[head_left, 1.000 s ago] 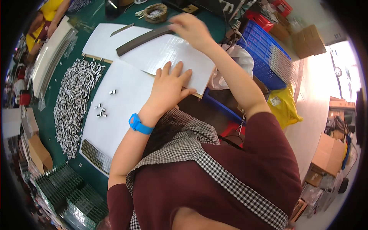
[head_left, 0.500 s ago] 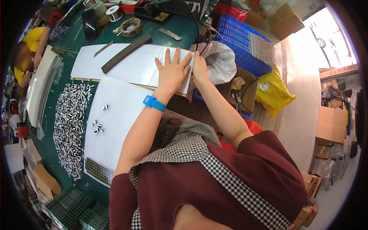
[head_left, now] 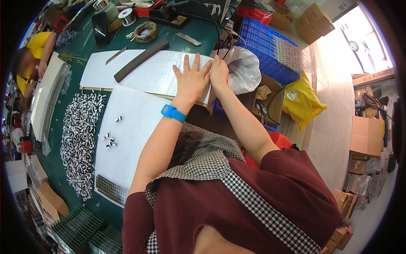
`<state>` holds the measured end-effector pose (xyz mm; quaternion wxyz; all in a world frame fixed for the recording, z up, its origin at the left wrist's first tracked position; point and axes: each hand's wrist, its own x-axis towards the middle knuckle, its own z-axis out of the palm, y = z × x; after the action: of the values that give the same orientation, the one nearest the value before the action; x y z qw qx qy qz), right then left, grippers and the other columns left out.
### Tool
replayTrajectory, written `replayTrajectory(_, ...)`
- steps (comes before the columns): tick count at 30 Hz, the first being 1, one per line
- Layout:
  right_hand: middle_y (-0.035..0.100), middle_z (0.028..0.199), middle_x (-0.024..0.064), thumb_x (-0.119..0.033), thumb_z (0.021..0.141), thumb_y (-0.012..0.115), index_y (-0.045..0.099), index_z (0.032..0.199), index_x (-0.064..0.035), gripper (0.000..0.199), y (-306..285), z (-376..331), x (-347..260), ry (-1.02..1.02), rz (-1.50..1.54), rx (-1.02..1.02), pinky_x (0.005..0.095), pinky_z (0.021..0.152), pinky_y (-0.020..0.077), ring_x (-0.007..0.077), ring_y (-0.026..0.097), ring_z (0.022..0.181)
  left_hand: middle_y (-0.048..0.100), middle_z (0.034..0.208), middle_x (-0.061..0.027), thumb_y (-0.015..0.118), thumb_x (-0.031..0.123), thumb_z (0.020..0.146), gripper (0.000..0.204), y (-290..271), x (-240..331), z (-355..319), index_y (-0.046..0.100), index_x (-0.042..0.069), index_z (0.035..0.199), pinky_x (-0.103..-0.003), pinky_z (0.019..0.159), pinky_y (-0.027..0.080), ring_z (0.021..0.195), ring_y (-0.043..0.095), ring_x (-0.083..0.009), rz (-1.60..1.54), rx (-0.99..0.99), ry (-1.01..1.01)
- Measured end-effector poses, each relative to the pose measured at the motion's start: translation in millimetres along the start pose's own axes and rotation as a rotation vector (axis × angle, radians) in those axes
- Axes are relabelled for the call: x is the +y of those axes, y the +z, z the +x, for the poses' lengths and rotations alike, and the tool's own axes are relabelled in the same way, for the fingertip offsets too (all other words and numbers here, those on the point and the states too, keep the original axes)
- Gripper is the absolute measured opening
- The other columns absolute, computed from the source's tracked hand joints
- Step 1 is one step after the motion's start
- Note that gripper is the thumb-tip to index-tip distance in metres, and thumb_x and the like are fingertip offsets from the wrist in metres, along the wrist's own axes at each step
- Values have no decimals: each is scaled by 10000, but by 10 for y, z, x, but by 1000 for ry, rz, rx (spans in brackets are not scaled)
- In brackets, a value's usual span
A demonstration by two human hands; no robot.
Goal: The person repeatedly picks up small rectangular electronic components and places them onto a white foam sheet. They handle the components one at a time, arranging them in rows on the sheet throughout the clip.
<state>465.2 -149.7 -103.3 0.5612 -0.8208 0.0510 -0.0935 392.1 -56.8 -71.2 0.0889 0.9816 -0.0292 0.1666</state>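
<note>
Head view: on the green worktop, a broad white sheet lies flat; if dragged, it could spill what sits on it. Beyond it, the white board stretches crosswise, its right end near the worktop's edge; uneven pressure there might tip or skew it. The pile of small metal parts lies left of the sheet, where a leftward shove could scatter it. The left hand is spread flat, palm down, on the board, grasping nothing. The right hand is curled at the board's right edge; whether it pinches anything I cannot tell, and a slip could jolt the board. A dark bar and a thin blade rest loose on it, so a jerk might slide both. Stray metal pieces on the sheet could roll.
</note>
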Motion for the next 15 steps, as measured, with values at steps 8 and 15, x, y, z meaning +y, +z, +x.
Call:
replayTrajectory(8,610,829,256,-350,964,404,559,858,61,452,3,19,59,-56,0,47,455,716,438,396,591,804,309,1473,-79,363,349,948,427,-8,34,117,392,331,1373,-747,958,176,1362,204,-409,48,-57,-30)
replayTrajectory(15,634,803,82,-337,983,394,597,900,14,413,62,78,195,184,639,-151,324,678,458,172,591,745,300,1480,-62,355,335,950,433,-38,31,119,381,337,1382,-731,981,156,1373,188,-392,-56,-59,-47)
